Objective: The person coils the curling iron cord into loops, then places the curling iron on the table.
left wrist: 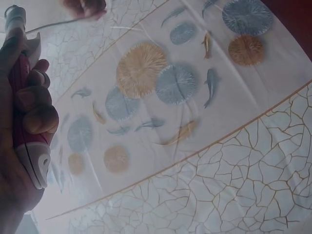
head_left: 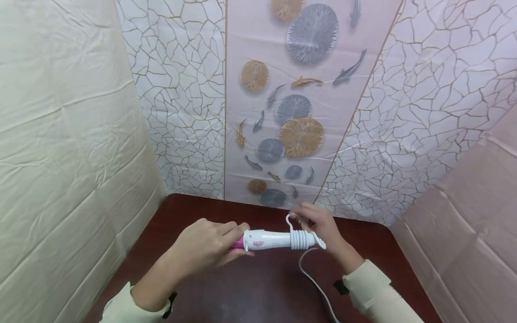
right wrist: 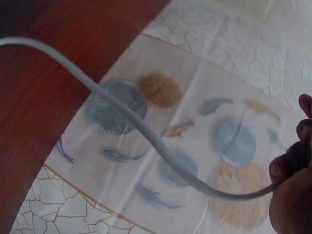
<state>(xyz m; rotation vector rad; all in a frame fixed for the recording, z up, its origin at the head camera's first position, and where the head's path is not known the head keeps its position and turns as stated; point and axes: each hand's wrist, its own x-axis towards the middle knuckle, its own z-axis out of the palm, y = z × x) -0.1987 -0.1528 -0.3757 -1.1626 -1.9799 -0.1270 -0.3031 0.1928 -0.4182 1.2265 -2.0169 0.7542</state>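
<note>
A pink-and-white hair straightener is held level above the table. My left hand grips its pink end, fingers curled round it; in the left wrist view the pink body lies along the palm. Several turns of white cord wrap the white handle near its far end. With thumb and fingers, my right hand pinches the cord just above these turns. In the right wrist view the cord runs from the fingers across the picture. Part of the right fingertips is hidden.
A dark red-brown table lies below. More loose white cord trails down toward its front edge. Patterned cloth hangs behind the table, with plain cream cloth on the left and pinkish cloth on the right.
</note>
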